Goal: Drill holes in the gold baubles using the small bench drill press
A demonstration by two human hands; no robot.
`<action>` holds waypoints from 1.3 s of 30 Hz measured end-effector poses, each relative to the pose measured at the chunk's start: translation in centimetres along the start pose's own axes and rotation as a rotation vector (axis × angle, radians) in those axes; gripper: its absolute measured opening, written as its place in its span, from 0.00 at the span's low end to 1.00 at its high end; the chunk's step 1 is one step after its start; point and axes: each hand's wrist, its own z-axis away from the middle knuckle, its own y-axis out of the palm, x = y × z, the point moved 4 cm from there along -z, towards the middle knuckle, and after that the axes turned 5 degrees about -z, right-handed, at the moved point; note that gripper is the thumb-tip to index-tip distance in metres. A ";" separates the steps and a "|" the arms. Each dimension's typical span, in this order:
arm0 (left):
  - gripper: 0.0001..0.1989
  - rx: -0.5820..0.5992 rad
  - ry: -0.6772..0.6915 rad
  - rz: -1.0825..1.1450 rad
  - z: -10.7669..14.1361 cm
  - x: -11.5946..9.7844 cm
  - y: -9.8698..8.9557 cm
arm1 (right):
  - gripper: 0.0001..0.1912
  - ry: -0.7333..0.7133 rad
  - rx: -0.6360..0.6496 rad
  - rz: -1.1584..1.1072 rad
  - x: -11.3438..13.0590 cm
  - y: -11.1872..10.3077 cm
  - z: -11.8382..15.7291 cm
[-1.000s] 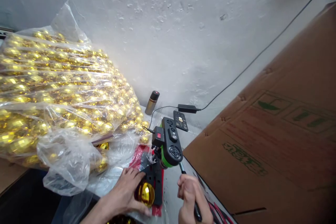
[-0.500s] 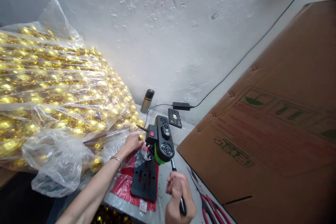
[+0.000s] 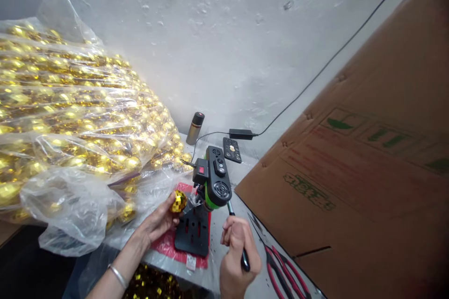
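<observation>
My left hand point(image 3: 160, 222) holds a gold mirrored ball point(image 3: 178, 201) between its fingers, just left of a small black and green drill press point(image 3: 219, 180). A silver bracelet is on the left wrist. My right hand point(image 3: 239, 254) is closed round the black-handled lever point(image 3: 244, 260) at the right side of the press. The slotted black base plate point(image 3: 191, 238) of the press rests on red plastic wrap point(image 3: 170, 248). A large clear plastic bag point(image 3: 80, 103) full of gold balls fills the left side.
A big cardboard box point(image 3: 351, 159) stands at the right, with red-handled scissors point(image 3: 286, 271) beside it. Behind the press are a spray can point(image 3: 195, 128), a phone point(image 3: 232, 150) and a black power adapter point(image 3: 240, 134). Gold balls point(image 3: 150, 285) lie below the table's front edge.
My left hand has moved back from behind the press toward me and now shows a gold ball in its fingers. My right hand stays on the lever. The view has shifted slightly.
</observation>
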 end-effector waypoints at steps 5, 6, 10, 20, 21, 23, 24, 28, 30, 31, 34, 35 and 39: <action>0.27 -0.050 -0.066 -0.036 0.7 2.1 0.6 | 0.18 0.014 0.030 0.011 0.2 -0.1 -0.3; 0.26 -0.073 -0.071 -0.053 0.7 2.3 0.6 | 0.18 0.015 0.036 0.013 0.4 -0.1 -0.5; 0.31 -0.158 -0.031 -0.111 0.4 3.0 0.4 | 0.19 0.000 0.050 0.020 0.9 -0.1 -0.8; 0.25 -0.220 0.386 -0.989 0.2 2.4 1.8 | 0.17 -0.023 0.093 0.023 0.8 -0.1 -0.7; 0.26 -0.197 0.406 -1.059 0.4 2.2 2.1 | 0.17 -0.028 0.098 0.022 0.8 -0.2 -0.7; 0.27 -0.148 0.394 -1.167 0.8 2.0 2.7 | 0.16 -0.034 0.103 0.017 0.9 -0.2 -0.8; 0.26 -0.130 0.385 -1.210 0.9 1.8 3.0 | 0.16 -0.035 0.102 0.016 0.9 -0.1 -0.8; 0.21 -0.130 0.361 -1.329 0.9 1.4 3.9 | 0.16 -0.038 0.100 0.032 1.1 -0.1 -0.9; 0.22 -0.158 0.344 -1.364 0.8 1.3 4.1 | 0.16 -0.038 0.107 0.043 1.2 -0.1 -1.0; 0.22 -0.174 0.333 -1.378 0.7 1.3 4.2 | 0.15 -0.039 0.112 0.048 1.3 -0.1 -1.0; 0.23 -0.190 0.317 -1.425 0.8 1.4 4.4 | 0.15 -0.038 0.122 0.057 1.5 -0.2 -1.1; 0.24 -0.188 0.313 -1.446 0.9 1.4 4.6 | 0.15 -0.038 0.123 0.056 1.6 -0.3 -1.1; 0.22 -0.169 0.363 -1.510 0.6 1.7 5.0 | 0.15 -0.042 0.125 0.051 1.8 -0.2 -1.1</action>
